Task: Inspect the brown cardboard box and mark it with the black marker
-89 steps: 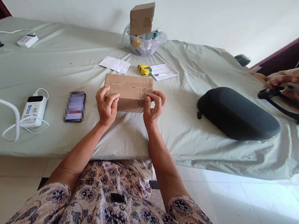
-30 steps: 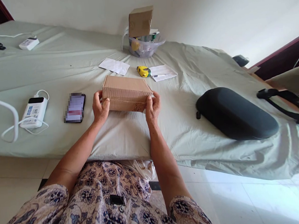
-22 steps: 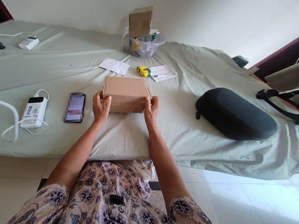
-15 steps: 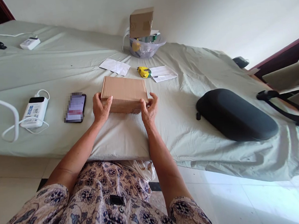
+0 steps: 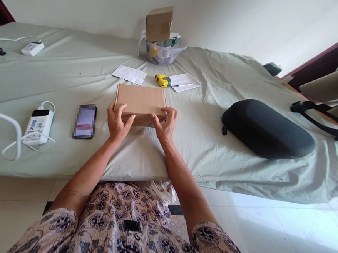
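Note:
A brown cardboard box (image 5: pixel 140 97) lies closed on the cloth-covered surface in front of me. My left hand (image 5: pixel 119 124) grips its near left corner, fingers over the top edge and left side, thumb on the front face. At the near right corner my right hand (image 5: pixel 165 123) holds the box, its thumb on the front and its fingers bent along the right edge. Beyond the box are a yellow tape measure (image 5: pixel 162 80), a white paper (image 5: pixel 129 75) and another paper (image 5: pixel 186 83) with a pen (image 5: pixel 180 85) on it.
To the left lie a phone (image 5: pixel 85 121) and a white power bank (image 5: pixel 40 126) with a looped cable. A black case (image 5: pixel 267 129) sits on the right. By the wall, a clear plastic basket (image 5: pixel 166 55) carries another cardboard box (image 5: pixel 159 25). The cloth's edge (image 5: pixel 149 178) is close to my body.
Both hands have shifted on the box: the left fingers now reach over the top edge, and the thumbs have come closer together on the front face. The box has barely moved.

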A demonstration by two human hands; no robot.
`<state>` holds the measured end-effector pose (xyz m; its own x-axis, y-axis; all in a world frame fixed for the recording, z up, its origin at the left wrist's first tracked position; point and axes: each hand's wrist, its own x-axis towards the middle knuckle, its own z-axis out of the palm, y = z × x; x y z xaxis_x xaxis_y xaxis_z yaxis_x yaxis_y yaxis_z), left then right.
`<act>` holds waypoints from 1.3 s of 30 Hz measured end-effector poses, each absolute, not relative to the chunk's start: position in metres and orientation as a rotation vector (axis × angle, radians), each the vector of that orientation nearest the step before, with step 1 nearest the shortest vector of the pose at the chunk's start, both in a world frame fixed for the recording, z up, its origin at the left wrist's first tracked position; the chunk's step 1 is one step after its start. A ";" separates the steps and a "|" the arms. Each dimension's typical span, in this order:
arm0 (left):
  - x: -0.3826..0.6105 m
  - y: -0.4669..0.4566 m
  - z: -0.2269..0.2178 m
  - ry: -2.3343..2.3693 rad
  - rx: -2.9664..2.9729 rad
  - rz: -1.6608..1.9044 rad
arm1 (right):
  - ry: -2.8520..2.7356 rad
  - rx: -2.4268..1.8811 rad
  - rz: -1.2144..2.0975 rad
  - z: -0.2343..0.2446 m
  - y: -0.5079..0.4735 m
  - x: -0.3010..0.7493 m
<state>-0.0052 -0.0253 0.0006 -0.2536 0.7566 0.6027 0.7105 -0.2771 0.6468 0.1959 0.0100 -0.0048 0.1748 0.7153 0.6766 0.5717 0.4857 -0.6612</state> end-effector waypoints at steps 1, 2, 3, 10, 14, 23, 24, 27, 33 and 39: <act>-0.005 -0.026 0.001 1.866 1.880 1.603 | -1.496 -1.182 0.124 -0.005 0.009 0.195; -0.004 -0.027 0.002 1.876 1.871 1.610 | -1.493 -1.188 0.107 -0.005 0.008 0.193; -0.002 -0.027 0.002 1.889 1.865 1.621 | -1.489 -1.192 0.094 -0.004 0.007 0.191; 0.004 -0.028 -0.001 1.969 1.815 1.670 | -1.474 -1.310 0.096 0.001 -0.003 0.176; 0.005 -0.027 -0.001 1.971 1.812 1.711 | -1.473 -1.294 0.130 0.001 -0.001 0.179; -0.003 -0.024 0.001 1.860 1.813 1.809 | -1.447 -1.153 0.313 0.000 0.008 0.195; -0.004 -0.024 0.002 1.850 1.805 1.823 | -1.424 -1.150 0.358 0.000 0.008 0.196; -0.007 -0.023 0.003 1.822 1.773 1.865 | -1.349 -1.101 0.499 0.003 0.008 0.198; -0.020 -0.013 0.001 1.895 1.718 1.817 | -1.398 -0.995 0.613 0.004 0.004 0.198; -0.014 -0.013 -0.008 1.837 1.841 1.660 | -1.680 -0.839 0.608 0.003 -0.009 0.180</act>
<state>-0.0141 -0.0135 -0.0076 -0.2868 0.7403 0.6080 0.6799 -0.2898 0.6736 0.1797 -0.0091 0.0030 -0.1404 0.7873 0.6004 0.2203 0.6160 -0.7563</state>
